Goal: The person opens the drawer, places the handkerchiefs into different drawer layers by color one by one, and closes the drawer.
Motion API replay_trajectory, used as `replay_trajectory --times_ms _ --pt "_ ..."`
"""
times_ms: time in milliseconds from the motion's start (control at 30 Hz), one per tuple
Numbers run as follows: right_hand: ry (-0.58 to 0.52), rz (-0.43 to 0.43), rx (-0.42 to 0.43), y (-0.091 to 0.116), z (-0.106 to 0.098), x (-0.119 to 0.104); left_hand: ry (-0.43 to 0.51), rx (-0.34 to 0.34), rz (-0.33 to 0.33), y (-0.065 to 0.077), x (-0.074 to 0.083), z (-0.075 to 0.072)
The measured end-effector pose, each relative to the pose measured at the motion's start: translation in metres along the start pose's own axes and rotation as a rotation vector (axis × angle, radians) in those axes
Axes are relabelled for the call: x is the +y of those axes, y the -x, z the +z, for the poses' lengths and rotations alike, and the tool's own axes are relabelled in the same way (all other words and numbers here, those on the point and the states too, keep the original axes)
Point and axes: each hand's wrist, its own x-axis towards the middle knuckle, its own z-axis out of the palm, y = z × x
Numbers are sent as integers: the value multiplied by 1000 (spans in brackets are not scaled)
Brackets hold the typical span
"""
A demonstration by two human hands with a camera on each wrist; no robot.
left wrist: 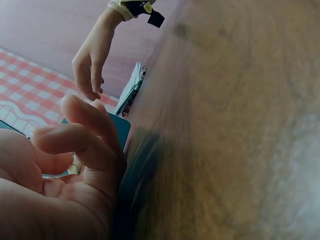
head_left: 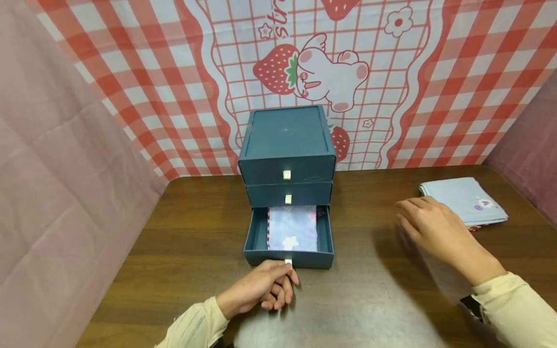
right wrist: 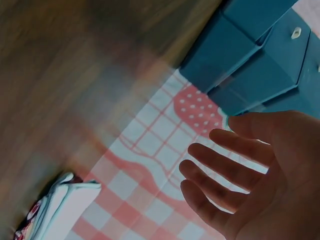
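Note:
A dark teal cabinet of three stacked drawers [head_left: 287, 130] stands at the back of the table. Its bottom drawer [head_left: 313, 260] is pulled out, and inside lies a folded pale cloth [head_left: 291, 227] with a white flower. My left hand [head_left: 263, 285] pinches the white knob [head_left: 288, 261] of that drawer between thumb and forefinger, the other fingers loosely bent. Above the table on the right, my right hand [head_left: 435, 232] holds nothing, its fingers spread and slightly bent in the right wrist view. Just beyond it is a folded light blue cloth [head_left: 461, 193] with a small embroidered figure.
The upper two drawers, with white knobs [head_left: 286, 175], are closed. A red checked strawberry cloth [head_left: 174, 87] hangs behind the brown wooden table [head_left: 191, 232]. Pink fabric [head_left: 65, 169] covers the left side, with more on the right.

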Motion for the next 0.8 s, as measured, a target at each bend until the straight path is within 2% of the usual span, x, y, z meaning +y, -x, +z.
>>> replay_trajectory --times_ms 400,800 --pt "32 140 -70 5 -5 20 13 24 -14 -10 4 -5" --pt "37 207 -97 4 -12 36 0 32 -5 -17 6 -8"
